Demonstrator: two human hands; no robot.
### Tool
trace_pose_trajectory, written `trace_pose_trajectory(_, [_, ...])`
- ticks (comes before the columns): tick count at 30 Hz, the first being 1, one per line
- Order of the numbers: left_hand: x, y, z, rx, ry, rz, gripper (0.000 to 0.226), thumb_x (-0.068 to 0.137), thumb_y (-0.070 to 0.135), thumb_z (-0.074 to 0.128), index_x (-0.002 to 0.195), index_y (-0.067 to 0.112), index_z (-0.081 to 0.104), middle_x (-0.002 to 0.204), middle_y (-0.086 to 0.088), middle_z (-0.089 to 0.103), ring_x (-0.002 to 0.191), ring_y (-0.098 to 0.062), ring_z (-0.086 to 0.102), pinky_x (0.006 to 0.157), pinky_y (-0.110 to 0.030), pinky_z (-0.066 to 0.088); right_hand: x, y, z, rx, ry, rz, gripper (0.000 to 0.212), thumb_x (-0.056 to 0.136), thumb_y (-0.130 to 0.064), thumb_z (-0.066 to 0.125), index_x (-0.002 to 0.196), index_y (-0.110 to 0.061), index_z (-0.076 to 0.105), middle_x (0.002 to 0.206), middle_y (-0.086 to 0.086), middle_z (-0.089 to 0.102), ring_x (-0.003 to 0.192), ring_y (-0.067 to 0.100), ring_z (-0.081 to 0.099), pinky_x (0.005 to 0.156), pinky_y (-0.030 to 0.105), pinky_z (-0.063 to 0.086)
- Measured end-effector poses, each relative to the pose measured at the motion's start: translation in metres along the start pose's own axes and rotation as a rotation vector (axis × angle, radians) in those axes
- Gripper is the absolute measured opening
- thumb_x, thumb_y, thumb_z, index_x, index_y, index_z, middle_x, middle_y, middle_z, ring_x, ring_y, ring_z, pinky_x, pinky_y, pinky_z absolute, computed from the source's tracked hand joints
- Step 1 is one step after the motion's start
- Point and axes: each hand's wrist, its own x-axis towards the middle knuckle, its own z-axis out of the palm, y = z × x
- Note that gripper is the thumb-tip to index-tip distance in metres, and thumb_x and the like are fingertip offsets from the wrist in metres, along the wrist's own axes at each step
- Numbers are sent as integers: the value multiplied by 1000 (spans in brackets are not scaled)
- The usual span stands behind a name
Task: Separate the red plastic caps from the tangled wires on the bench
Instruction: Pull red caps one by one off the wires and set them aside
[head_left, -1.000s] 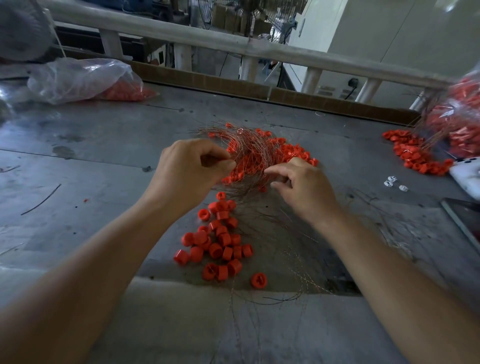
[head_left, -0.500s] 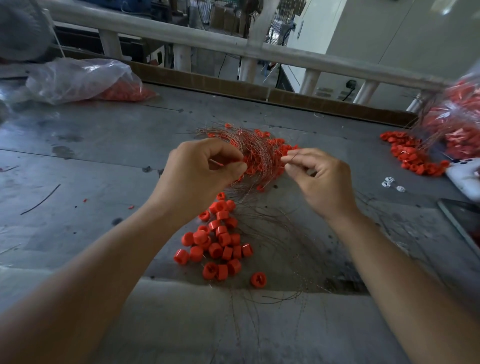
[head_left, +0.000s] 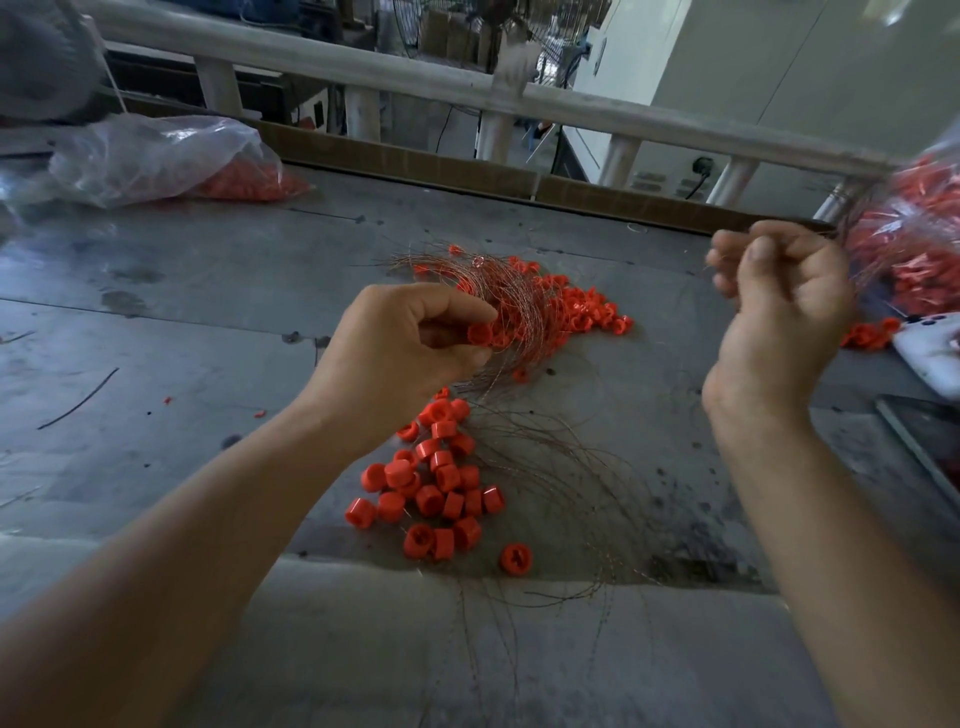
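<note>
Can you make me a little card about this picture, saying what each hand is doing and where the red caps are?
left hand: pinches one red cap at the edge of the tangled wires
right hand: held up, fingers curled, seems to pinch a thin wire
loose caps: piled on the bench
caps in the tangle: many
left bag, right bag: red pieces inside

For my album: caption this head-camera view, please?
Left hand pinches a red cap at the wire tangle; raised right hand pinches a thin wire.
</note>
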Motion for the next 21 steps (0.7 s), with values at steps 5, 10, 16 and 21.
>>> trace_pose_trajectory(5, [0,0,0,-63,-25,-22,39,67,-2,74,78,34,64,69,19,67,68,3,65,66,-8,50,0,-5,-2,-29,-58,-225,16,90,-1,47,89,-15,53,84,11,59,77,8,58,75,21,46])
trace_pose_trajectory(10, [0,2,1,-152,-60,-26,35,65,-6,73,75,27,65,69,15,69,64,-1,66,62,-11,51,-19,-12,4,-276,-456,-412,19,86,-6,59,103,-15,57,81,-3,56,70,7,56,65,18,46])
trace_pose_trajectory(16, [-1,4,1,-156,-71,-16,30,62,-1,74,75,25,67,74,12,71,68,-3,67,64,-12,51,-48,-21,13,-327,-721,-369,15,79,-9,65,87,-21,60,77,-14,59,69,-2,55,64,10,43])
trace_pose_trajectory(21, [-3,6,3,-158,-79,18,19,58,10,76,73,19,67,77,0,71,67,-11,68,64,-17,54,-58,-21,16,-384,-799,-293,5,79,-10,63,80,-14,66,73,-10,59,67,-2,53,61,8,40])
